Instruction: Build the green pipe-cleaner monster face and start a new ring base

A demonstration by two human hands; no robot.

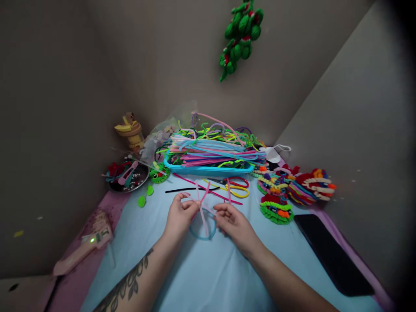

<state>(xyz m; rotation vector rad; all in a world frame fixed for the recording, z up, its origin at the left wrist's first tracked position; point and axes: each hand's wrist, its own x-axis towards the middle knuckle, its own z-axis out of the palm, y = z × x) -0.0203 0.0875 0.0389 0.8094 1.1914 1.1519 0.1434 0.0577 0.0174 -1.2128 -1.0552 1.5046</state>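
Note:
My left hand (182,213) pinches crossed pink pipe cleaners (203,219) between thumb and fingertips. The fingers of my right hand (233,222) are closed on the other side of the same pink pieces, one of which stands up past the knuckles. A light blue pipe cleaner loop (202,238) hangs below and between both hands; how it is fastened to the pink ones I cannot make out. Just beyond my fingers lie a black pipe cleaner (177,190), a magenta pipe cleaner (232,200) and scissors with red and yellow handles (241,189).
Behind stands a blue tray (208,171) heaped with colourful pipe cleaners. At left are a metal bowl (143,180), a green frog-like piece (159,174) and a pink glue gun (86,249). Fuzzy crafted pieces (276,210) and a black phone (334,253) lie at right.

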